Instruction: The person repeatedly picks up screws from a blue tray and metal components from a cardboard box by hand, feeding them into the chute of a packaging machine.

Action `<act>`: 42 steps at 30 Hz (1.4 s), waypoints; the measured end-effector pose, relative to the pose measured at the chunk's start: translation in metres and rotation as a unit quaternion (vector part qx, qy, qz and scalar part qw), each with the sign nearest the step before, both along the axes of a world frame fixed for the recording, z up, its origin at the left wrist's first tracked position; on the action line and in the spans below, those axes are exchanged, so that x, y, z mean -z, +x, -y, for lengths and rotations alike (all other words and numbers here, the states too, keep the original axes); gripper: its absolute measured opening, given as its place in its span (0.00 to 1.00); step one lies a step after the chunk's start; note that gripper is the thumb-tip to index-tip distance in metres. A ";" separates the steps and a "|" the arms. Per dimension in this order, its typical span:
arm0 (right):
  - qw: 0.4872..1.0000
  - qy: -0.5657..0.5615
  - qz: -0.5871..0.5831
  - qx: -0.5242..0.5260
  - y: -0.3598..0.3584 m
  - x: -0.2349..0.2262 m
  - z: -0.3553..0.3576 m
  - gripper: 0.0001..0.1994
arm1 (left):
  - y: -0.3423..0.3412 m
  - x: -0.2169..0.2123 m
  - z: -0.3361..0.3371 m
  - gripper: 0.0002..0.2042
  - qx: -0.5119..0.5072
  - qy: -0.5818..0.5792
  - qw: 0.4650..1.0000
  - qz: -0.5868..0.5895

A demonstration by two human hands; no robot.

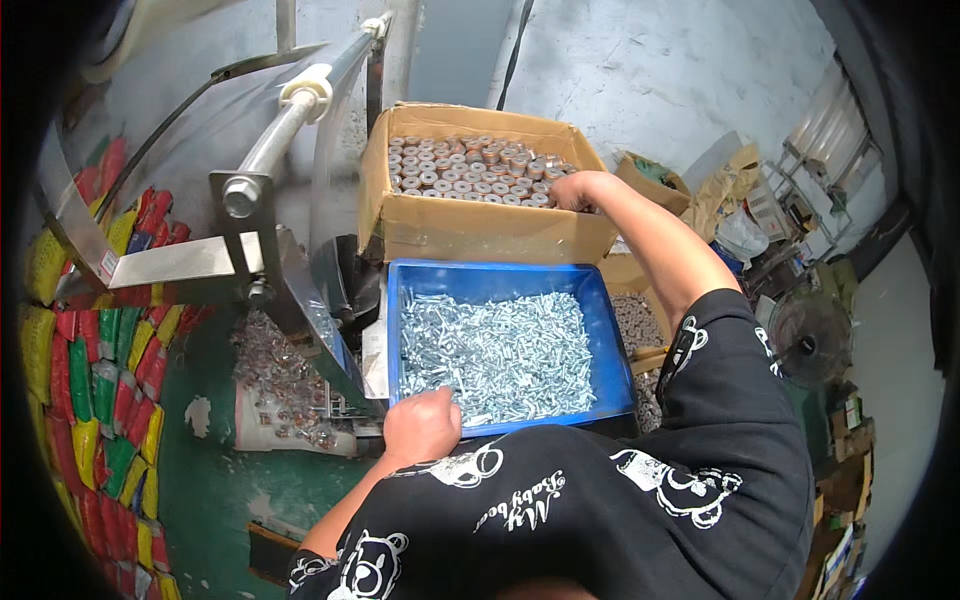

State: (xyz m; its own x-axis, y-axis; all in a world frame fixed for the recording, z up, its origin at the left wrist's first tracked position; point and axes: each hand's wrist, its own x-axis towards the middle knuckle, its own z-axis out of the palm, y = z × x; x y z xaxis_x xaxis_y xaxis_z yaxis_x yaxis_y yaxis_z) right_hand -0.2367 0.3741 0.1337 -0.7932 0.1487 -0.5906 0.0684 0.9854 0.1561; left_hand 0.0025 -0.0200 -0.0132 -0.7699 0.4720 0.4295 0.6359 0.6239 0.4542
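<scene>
A blue plastic bin (612, 352) in front of me holds a loose heap of small silvery screws (500, 350). At its near left corner is my left hand (422, 425), fingers curled closed at the rim beside the screws; what they hold, if anything, is hidden. Behind the bin stands an open cardboard box (490, 228) filled with rows of small round grey-and-copper pieces (455, 170) with centre holes. Into its right end reaches my right hand (580, 190), down at the round pieces; its fingertips are hidden, so its grip cannot be seen.
A metal frame with a bolted rod (265, 150) rises at the left. Clear-bagged parts (285, 380) lie below it, and colourful packets (100, 400) are stacked farther left. Another carton with small pieces (638, 315) sits right of the bin, with a fan (808, 340) beyond.
</scene>
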 end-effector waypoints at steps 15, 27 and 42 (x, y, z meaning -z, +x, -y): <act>0.868 -0.476 -0.139 -0.015 0.096 -0.061 0.105 0.23 | 0.002 0.014 0.008 0.07 -0.029 -0.005 1.000 -0.006; 0.732 -0.660 -0.162 0.050 0.015 0.126 0.250 0.24 | 0.005 0.005 -0.005 0.07 -0.028 -0.027 0.999 0.007; 0.900 -0.203 -0.156 -0.353 0.195 0.201 0.072 0.16 | 0.005 -0.003 -0.019 0.07 -0.125 -0.101 0.987 0.012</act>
